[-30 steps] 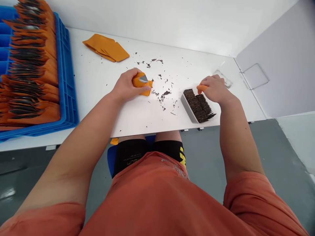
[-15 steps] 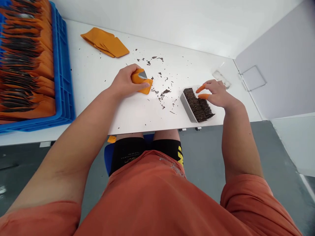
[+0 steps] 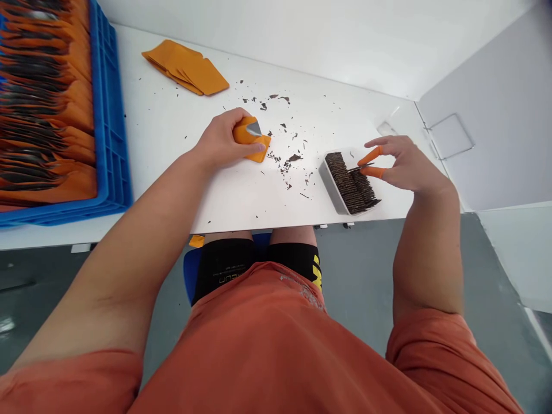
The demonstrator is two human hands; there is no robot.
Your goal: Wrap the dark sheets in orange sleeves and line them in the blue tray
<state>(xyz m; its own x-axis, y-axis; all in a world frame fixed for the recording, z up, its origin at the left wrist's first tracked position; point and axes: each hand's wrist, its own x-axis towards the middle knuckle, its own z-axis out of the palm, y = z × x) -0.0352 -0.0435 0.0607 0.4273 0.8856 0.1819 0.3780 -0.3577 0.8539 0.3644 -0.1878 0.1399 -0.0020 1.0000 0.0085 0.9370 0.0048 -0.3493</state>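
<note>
My left hand (image 3: 222, 141) is closed around a small orange pouch (image 3: 248, 133) near the middle of the table. The pouch's mouth gapes and shows a silvery lining. At the right, a white plastic box (image 3: 333, 184) holds rows of thin, dark brown square pieces (image 3: 345, 181) standing on edge. Just above the box's right side, my right hand (image 3: 390, 164) pinches one thin dark piece (image 3: 359, 168) between thumb and forefinger. Orange covers sit on those two fingertips.
A fanned stack of flat orange pouches (image 3: 185, 66) lies at the back left. Dark crumbs (image 3: 294, 157) are scattered mid-table. A blue crate (image 3: 112, 126) full of upright orange pouches stands at far left. A wire handle (image 3: 457, 138) and a clear plastic item (image 3: 388, 126) are at the right.
My right hand has closed its thumb and forefinger on a thin dark piece and shifted slightly right. My left hand still holds the pouch in about the same place.
</note>
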